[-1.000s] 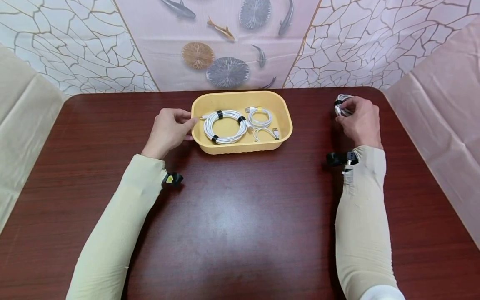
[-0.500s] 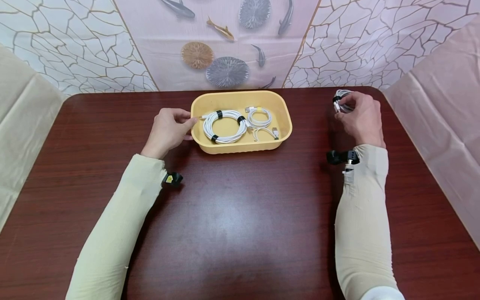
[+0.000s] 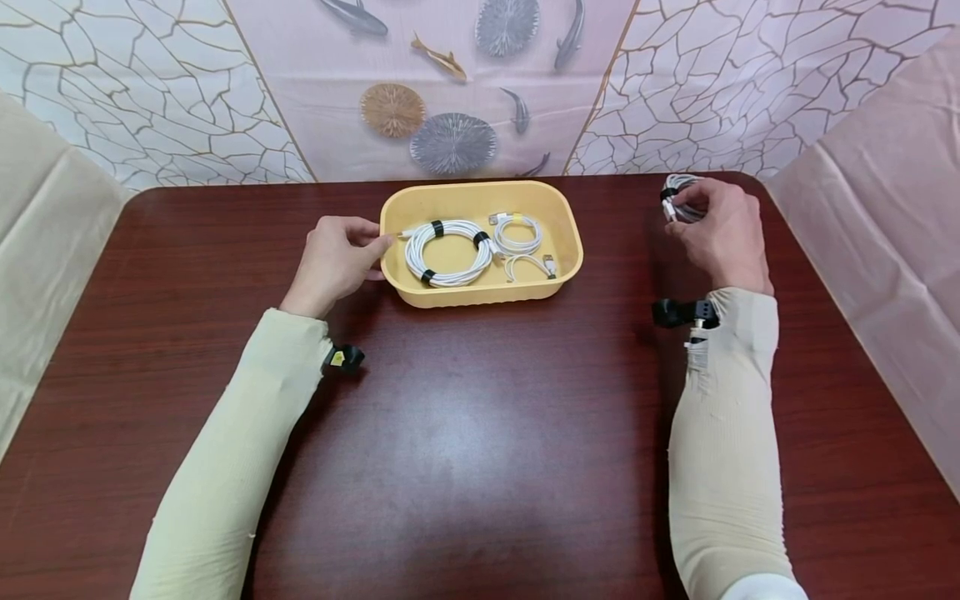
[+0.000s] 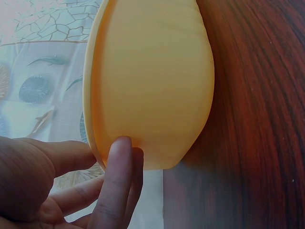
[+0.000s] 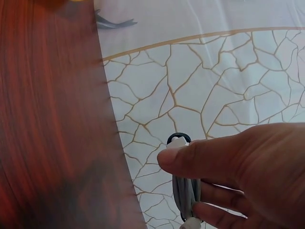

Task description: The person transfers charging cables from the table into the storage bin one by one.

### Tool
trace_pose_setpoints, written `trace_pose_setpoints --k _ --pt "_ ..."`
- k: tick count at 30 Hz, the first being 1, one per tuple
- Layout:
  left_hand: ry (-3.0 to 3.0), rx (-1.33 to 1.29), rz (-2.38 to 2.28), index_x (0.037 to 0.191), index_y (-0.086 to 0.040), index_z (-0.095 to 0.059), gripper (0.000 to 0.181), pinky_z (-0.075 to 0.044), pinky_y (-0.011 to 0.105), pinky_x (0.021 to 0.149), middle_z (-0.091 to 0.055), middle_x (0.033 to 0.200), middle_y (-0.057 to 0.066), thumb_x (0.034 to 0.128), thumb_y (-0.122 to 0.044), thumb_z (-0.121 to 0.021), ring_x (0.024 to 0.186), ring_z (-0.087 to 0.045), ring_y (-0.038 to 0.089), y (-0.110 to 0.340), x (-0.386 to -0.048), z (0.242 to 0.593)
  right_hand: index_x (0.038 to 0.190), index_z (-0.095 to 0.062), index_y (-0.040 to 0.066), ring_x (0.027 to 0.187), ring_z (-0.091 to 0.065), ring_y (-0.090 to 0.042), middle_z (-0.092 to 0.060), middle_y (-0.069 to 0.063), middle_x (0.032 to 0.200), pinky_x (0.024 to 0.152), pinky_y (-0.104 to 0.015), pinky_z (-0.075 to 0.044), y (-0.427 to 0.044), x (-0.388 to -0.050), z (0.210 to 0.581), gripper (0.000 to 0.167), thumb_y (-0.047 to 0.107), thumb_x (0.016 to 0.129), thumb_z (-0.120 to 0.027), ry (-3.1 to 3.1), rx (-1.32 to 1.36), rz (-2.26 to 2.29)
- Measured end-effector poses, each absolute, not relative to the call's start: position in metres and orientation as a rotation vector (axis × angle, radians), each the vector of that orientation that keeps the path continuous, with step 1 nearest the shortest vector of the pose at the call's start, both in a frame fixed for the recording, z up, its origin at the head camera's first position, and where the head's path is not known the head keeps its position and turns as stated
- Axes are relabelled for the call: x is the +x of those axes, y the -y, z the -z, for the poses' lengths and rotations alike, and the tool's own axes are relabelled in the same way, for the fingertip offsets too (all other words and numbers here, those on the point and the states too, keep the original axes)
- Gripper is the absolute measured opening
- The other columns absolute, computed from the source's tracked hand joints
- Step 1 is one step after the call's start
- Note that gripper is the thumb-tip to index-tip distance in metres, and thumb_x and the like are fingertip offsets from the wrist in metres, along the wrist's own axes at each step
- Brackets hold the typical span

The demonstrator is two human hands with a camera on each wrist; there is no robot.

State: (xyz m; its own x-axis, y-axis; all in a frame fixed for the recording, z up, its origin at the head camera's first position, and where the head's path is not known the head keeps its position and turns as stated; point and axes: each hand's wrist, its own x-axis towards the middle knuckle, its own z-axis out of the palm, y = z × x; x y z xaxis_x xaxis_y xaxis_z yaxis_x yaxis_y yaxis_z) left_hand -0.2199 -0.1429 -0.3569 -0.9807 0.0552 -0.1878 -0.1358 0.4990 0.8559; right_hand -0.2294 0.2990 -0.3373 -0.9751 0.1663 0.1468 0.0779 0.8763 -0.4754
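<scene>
In the head view, my left hand (image 3: 333, 262) pinches the left rim of a yellow plastic basket (image 3: 480, 296). The left wrist view shows fingers against the basket's outer wall (image 4: 157, 81), the thumb at its rim. Inside lie a large coiled white cable (image 3: 415, 260) with black ties, a smaller coiled white USB cable (image 3: 517, 250) with a yellow tie, and a short white USB cable (image 3: 550, 267). At the far right, my right hand (image 3: 723, 233) grips a coiled grey-white cable (image 3: 671, 206) with a black tie. Seen from the right wrist, my thumb presses this coil (image 5: 185, 193); the hand hides part of it.
The dark red-brown wooden table (image 3: 465, 433) has its back edge behind the basket. A patterned cloth backdrop (image 3: 555, 142) rises there, and pale cloth panels (image 3: 892, 242) flank both sides. Small black wrist cameras (image 3: 345, 357) sit on both sleeves.
The right hand, with the coiled cable in its grip, has shifted slightly up and to the left. My left hand stays at the basket rim, and the cables inside lie as before.
</scene>
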Motion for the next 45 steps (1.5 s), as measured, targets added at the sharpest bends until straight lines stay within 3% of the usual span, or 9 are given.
trace_pose_setpoints --k 45 --pt "-2.552 -0.068 -1.478 0.128 0.003 -0.066 0.036 -0.067 0.028 0.070 -0.068 0.121 0.024 0.1020 -0.021 -0.063 0.063 -0.070 0.002 0.143 -0.221 0.359 0.121 -0.070 0.007 0.116 -0.065 -0.031 -0.072 -0.017 0.123 0.100 -0.047 -0.054 -0.266 -0.226 0.323 0.034 0.009 0.087 -0.074 2.863 -0.079 -0.743"
